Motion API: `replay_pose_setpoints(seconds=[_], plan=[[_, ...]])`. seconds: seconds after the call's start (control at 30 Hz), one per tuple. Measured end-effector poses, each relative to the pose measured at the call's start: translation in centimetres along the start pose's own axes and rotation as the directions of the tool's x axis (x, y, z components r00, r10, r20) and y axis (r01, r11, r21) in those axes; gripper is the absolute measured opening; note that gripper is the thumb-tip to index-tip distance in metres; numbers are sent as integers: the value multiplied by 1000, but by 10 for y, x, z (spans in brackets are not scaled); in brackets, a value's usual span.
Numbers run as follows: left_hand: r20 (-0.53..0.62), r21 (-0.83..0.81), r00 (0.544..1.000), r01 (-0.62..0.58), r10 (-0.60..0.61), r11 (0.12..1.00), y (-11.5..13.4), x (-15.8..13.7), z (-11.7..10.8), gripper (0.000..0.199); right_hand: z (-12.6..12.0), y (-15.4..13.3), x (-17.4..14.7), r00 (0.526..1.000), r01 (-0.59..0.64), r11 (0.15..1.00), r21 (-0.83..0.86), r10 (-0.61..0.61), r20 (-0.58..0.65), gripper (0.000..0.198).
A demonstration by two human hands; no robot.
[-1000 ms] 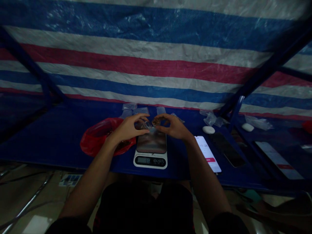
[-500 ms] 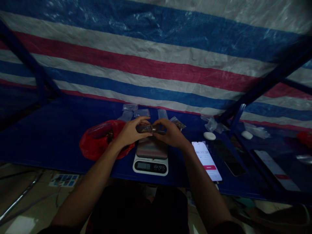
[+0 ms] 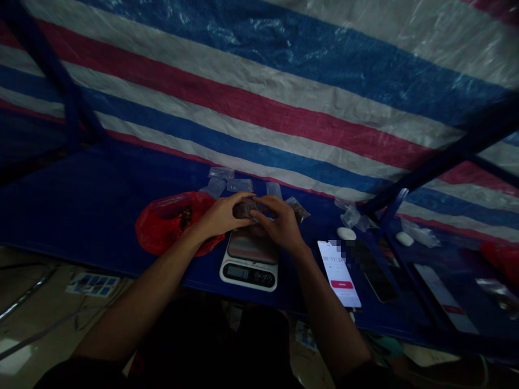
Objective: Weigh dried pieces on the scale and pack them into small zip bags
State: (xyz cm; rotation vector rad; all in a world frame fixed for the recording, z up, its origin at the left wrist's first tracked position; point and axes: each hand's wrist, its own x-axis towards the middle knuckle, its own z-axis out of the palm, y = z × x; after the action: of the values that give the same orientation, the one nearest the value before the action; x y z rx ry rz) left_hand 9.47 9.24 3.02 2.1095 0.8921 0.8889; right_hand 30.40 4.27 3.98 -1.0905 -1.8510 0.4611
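Between my two hands is a small clear plastic bag [image 3: 243,209] with something dark in it, held over the plate of a white digital kitchen scale [image 3: 248,270]. My left hand [image 3: 225,215] curls round the bag's left side, thumb below and fingers above. My right hand [image 3: 279,219] pinches its right edge, with the thumb across the front. Fingers partly hide the bag, and its contents are too dark to name. Left of the scale lies an open red plastic bag [image 3: 156,226] with brown pieces inside. The scale's display is lit, its figure hard to read.
Several clear bags [image 3: 240,185] lie behind my hands, one filled bag [image 3: 297,209] at their right. A lit phone [image 3: 339,275] showing a timer, a dark phone [image 3: 379,275] and a white earbud case [image 3: 346,233] lie to the right. Blue metal bars [image 3: 438,154] and a striped sheet [image 3: 259,102] stand behind.
My right thumb and fingers have moved left, closer to my left hand, over the small bag. The scale's display shows a different figure. The whole view has tilted slightly.
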Motion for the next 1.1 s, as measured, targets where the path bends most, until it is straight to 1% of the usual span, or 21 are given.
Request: replay_pose_setpoints(seconds=[0.1,0.2,0.27,0.37,0.43,0.57,0.63,0.7,0.77,0.83,0.9,1.0,1.1], plan=[[-2,30,1000,-6,6,1000,2,0,1,62,3,0,-1,998,54,998,32,-53,-21,35],[-22,30,999,-36,36,999,2,0,2,63,4,1,-2,994,69,995,77,-61,-93,39],[-45,25,997,-53,54,998,1,1,3,62,5,3,-2,989,57,991,122,-39,-146,39],[-66,30,995,-74,76,997,-1,0,4,63,7,7,-2,983,18,981,192,18,-185,44],[-68,39,994,-82,84,996,-2,0,4,64,8,9,-2,981,-2,974,226,45,-187,47],[-82,19,992,-98,99,995,-3,0,6,63,9,12,-1,981,-36,956,290,89,-172,39],[-116,-19,988,-108,105,994,-5,0,6,62,8,12,-1,973,-61,934,352,134,-186,38],[-177,-74,979,-119,104,990,-7,2,6,61,5,13,-1,965,-80,907,413,174,-196,45],[-252,-116,962,-134,102,984,-10,3,6,59,0,15,-2,966,-92,897,433,186,-181,51],[-321,-127,942,-150,103,981,-13,4,5,58,-6,17,-2,977,-109,915,388,171,-128,53],[-357,-128,928,-163,108,978,-16,5,4,58,-11,18,-3,988,-116,954,277,139,-66,47],[-362,-145,923,-192,129,971,-19,5,4,57,-16,17,-4,995,-97,990,106,96,17,38],[-356,-177,921,-234,160,956,-21,3,5,57,-19,15,-4,992,-84,996,17,82,100,37]])
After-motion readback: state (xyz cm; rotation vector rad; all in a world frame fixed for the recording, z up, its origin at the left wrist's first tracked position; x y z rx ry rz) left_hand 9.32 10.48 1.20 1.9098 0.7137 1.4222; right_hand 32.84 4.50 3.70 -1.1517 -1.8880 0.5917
